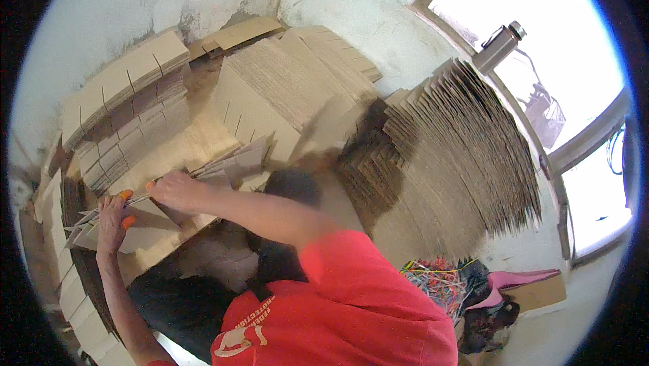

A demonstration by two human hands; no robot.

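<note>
My left hand (pixel 111 225) closes on the left end of a partly interlocked cardboard divider (pixel 150 222), with orange covers on its fingertips. My right hand (pixel 180 192) is curled over the upper edge of the same divider, an orange cover showing at a fingertip. The divider stands on edge on a wooden board (pixel 209 137), its strips crossing each other and fanning out at the left end. Some of the strips between my hands are hidden by the fingers. Just beyond them, slotted cardboard strips (pixel 122 88) stand in neat stacks.
Flat cardboard sheets (pixel 284 72) lie piled at the back. A large fanned stack of cardboard (pixel 460 163) stands on the right, below a window with a metal bottle (pixel 499 47) on its sill. Coloured scraps (pixel 436 283) and a piece of cardboard (pixel 537 293) lie at lower right.
</note>
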